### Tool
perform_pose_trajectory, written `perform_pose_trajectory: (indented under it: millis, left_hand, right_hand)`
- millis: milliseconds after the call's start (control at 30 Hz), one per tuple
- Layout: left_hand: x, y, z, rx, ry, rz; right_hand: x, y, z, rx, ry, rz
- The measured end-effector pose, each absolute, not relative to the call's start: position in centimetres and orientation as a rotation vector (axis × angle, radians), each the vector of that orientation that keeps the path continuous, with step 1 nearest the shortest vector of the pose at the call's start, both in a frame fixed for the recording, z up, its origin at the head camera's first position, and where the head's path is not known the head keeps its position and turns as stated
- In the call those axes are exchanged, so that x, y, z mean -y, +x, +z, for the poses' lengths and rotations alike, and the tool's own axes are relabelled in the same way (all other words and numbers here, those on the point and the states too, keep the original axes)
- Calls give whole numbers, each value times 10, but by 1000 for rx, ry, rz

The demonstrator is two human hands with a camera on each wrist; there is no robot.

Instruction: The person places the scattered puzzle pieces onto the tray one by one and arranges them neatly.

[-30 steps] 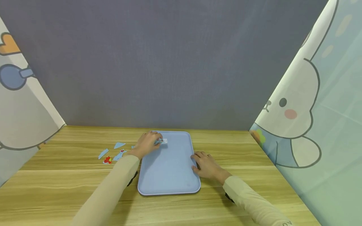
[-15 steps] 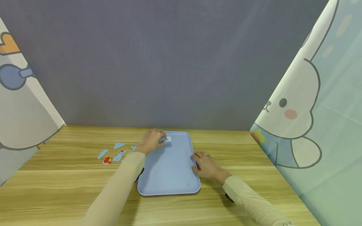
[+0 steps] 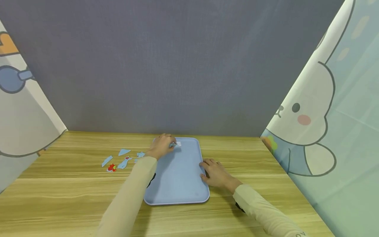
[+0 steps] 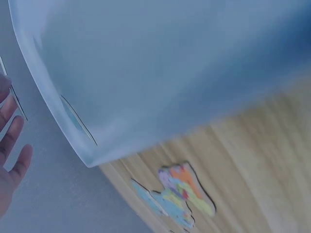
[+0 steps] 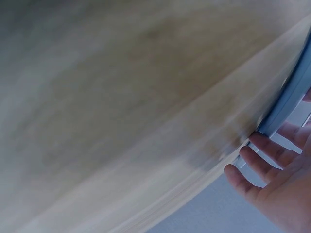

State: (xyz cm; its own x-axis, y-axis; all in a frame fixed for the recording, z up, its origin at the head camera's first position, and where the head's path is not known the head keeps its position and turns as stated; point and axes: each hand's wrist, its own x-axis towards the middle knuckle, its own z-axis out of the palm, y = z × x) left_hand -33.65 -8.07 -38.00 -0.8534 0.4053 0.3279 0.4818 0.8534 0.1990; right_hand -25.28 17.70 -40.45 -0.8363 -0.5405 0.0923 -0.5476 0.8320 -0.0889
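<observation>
Grey backdrop (image 3: 165,65) across the upper frame, flanked by a printed left panel (image 3: 23,112) and a printed right panel (image 3: 309,125); below it, a wood-grained counter (image 3: 251,151), its far edge running across the frame below mid-height. Blue tray (image 3: 180,177), lower centre, its far rim just short of that edge; counter surface continues below the near rim to the frame's bottom, and from the right rim towards the right panel. Left hand (image 3: 162,145), over the tray's upper-left corner, with fingers pinching a small pale piece (image 3: 179,144) above or on the tray, contact being indeterminable. Right hand (image 3: 215,172), at the tray's right rim, with fingers loosely bent, touching the rim and grasping nothing. Left of the tray, spaced apart: a triangular blue piece (image 3: 124,152), a blue strip (image 3: 107,161), a red piece (image 3: 111,168) and a long blue piece (image 3: 124,163); two more bluish pieces (image 3: 140,154) lie closer to the left forearm. Left wrist view: a multicoloured piece (image 4: 189,184) on the counter, lower centre, beside the tray's rim.
</observation>
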Motion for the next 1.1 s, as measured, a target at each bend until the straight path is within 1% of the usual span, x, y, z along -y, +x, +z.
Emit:
perform_pose_trajectory:
  millis: [400,733,1100]
  left_hand:
    - [70,-340,-383,2763,-666,-424]
    - [62,-344,-394,2785,-634,-446]
    - [57,-345,-392,2804,-596,-462]
  right_hand:
    - [-178,-253,-403,2960,870,176]
    - [-177,-253,-405,2947,891,165]
    - [-177,-253,-404,2945,886,163]
